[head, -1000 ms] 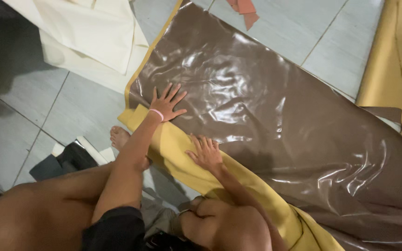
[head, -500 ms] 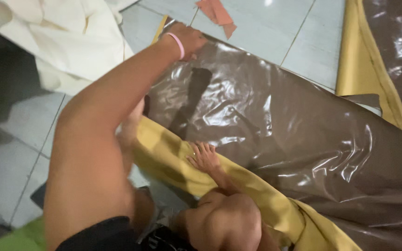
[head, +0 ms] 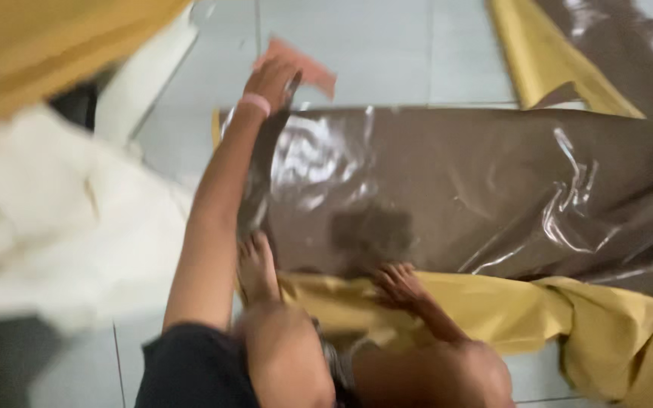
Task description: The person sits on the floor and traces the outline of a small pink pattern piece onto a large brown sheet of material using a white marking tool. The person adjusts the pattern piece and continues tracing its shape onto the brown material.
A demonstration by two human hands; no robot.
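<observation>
Knees, two, bare and bent, lie nearest the camera at the bottom edge, with dark shorts (head: 190,370) beside them. Feet, two: one foot (head: 257,266) rests at the sheet's near left corner, the other foot (head: 400,285) presses on the yellow underside where it folds over.

Sheets, two. The main brown glossy sheet (head: 455,189) is spread flat on the floor just beyond the feet, its shiny face up and wrinkled toward the right; its yellow backing (head: 493,310) shows as a folded band along the near edge, bunching at the lower right. A second brown and yellow sheet (head: 568,53) lies farther off at the top right, apart from the first.

Hands, one in view. The left hand (head: 272,79) reaches across to the far left corner of the main sheet, a pink band (head: 255,103) at the wrist. Fingers (head: 285,72) look loosely curled at the sheet's edge; motion blur hides whether they pinch the corner or only touch it. The forearm covers the sheet's left edge. The right hand is not seen.

Other things: grey tiled floor (head: 387,53) around the sheets; one small reddish scrap (head: 315,69) on the tiles just beyond the hand; pale cream cloth (head: 62,219), blurred, at the left; a yellow blurred mass (head: 47,38) at the top left corner.
</observation>
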